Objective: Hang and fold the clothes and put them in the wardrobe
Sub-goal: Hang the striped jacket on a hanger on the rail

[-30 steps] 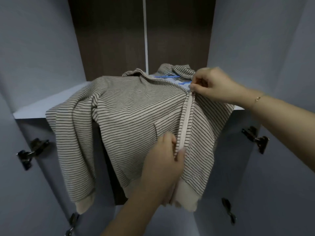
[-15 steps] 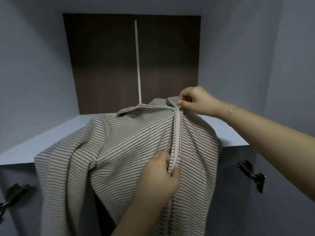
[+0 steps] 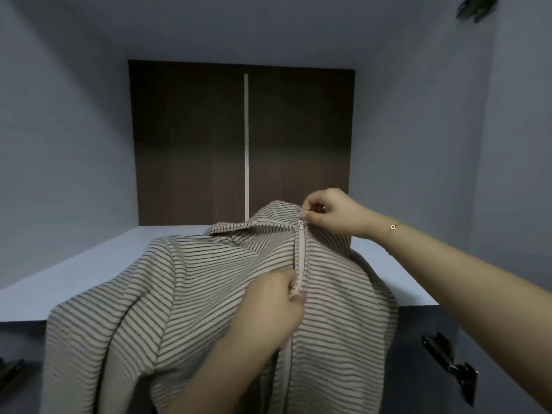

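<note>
The striped jacket (image 3: 209,294) is zipped to the collar. The right hand (image 3: 328,212) pinches the zipper pull (image 3: 300,225); the left hand (image 3: 268,306) pinches the zipper band. Putting it away is left.

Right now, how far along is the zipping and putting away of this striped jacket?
Done: the striped jacket is zipped up to the collar. In hand: the right hand pinches the zipper pull while the left hand holds the zipper lower down. Left: hanging it; it still drapes over the wardrobe shelf.
</note>
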### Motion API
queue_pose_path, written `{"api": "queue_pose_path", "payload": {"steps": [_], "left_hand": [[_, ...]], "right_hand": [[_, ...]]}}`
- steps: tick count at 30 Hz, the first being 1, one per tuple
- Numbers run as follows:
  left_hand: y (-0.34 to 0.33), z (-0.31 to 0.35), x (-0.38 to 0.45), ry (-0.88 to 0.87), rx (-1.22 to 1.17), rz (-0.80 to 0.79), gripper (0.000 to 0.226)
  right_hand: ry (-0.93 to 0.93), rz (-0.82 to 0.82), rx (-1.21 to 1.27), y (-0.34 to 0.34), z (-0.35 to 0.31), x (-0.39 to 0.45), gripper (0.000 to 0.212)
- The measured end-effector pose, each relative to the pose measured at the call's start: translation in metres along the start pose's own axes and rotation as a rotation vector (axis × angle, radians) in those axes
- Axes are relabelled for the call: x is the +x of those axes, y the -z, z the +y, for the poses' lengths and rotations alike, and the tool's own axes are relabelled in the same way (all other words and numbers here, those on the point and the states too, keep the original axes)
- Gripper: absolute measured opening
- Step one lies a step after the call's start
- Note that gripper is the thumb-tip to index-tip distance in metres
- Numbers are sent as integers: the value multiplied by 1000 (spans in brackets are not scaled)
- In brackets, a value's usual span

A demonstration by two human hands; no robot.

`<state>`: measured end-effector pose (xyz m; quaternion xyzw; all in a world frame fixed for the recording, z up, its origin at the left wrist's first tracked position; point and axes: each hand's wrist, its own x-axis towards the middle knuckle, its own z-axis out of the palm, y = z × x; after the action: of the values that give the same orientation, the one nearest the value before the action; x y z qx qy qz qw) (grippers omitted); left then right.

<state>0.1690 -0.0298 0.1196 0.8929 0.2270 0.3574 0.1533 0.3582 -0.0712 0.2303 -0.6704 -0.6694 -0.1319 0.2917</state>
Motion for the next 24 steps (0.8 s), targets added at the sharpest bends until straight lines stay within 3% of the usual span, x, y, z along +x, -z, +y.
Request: {"api": "queue_pose_path", "payload": {"steps": [4, 9, 12, 14, 20, 24], "left_hand": [[17, -12, -1, 61, 60, -105, 15], [15, -4, 42, 130, -23, 160, 37], [4, -6, 63, 47, -31, 212, 25], [-5, -15, 62, 32, -121, 225, 17], [-3, -44, 46, 124, -594, 83, 33], [1, -46, 42, 117, -666, 62, 34]], "right_hand": [[2, 16, 47, -7, 1, 17, 15], [60, 11, 33, -13, -3, 23, 14], [87, -20, 20, -12, -4, 25, 14], [68, -65, 37, -12, -1, 28, 15], [-31, -77, 142, -17, -2, 54, 19], [-33, -154, 90, -16, -15, 75, 19]]}}
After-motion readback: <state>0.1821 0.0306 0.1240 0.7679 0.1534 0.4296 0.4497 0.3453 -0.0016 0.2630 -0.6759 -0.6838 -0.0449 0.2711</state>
